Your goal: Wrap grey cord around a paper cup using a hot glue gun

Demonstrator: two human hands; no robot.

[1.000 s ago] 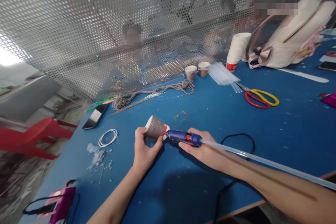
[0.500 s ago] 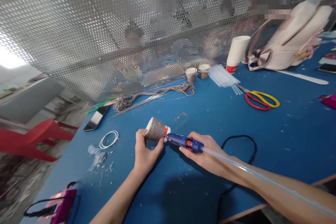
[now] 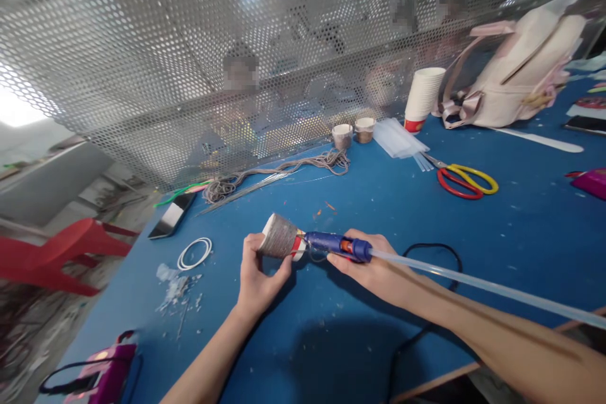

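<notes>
My left hand (image 3: 258, 274) is closed around a paper cup wrapped in grey string (image 3: 279, 237), held on its side just above the blue table (image 3: 379, 214). My right hand (image 3: 374, 268) grips a blue glue gun (image 3: 334, 244). Its nozzle touches the cup near the red band at the rim. A long clear glue stick (image 3: 473, 284) sticks out of the gun's back over my right forearm. A black cord (image 3: 438, 249) loops behind my right hand.
Grey string (image 3: 284, 170) lies along the perforated metal screen (image 3: 237, 63). Two small wrapped cups (image 3: 353, 132), a cup stack (image 3: 421, 98), a beige bag (image 3: 521, 76), scissors (image 3: 466, 180), a phone (image 3: 171, 216), a white ring (image 3: 194, 254), glue scraps (image 3: 177, 284) and a pink device (image 3: 101, 375) are around.
The glue gun has swung a little, with its nozzle staying at the cup's rim. The cup has barely moved in my left hand. The view shifted slightly.
</notes>
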